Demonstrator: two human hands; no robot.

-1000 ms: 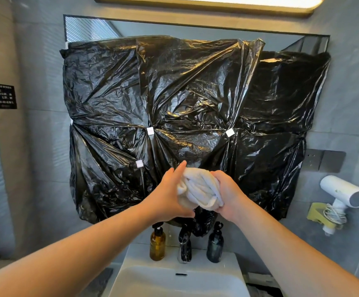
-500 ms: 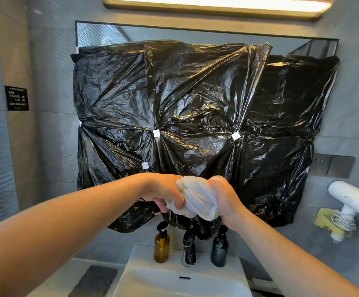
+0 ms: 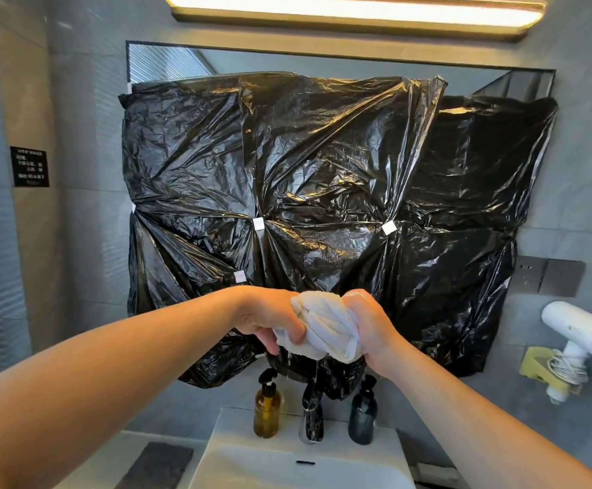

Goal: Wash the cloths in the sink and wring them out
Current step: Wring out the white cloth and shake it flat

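Cloth (image 3: 326, 328) sits twisted between left hand (image 3: 270, 317) and right hand (image 3: 368, 324), both gripping it.

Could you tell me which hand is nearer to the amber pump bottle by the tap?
Left. The left hand grips the white cloth almost straight above the amber bottle; the right hand holds its other end above the dark bottle.

White cloth (image 3: 326, 326). Glossy black plastic sheet (image 3: 323, 178) w/ white tape squares. Amber bottle (image 3: 267, 412) w/ black pump, dark bottle (image 3: 362, 420). White sink (image 3: 238, 467). White hairdryer (image 3: 584, 330), yellow-green holder (image 3: 534, 365). Grey wall tiles.
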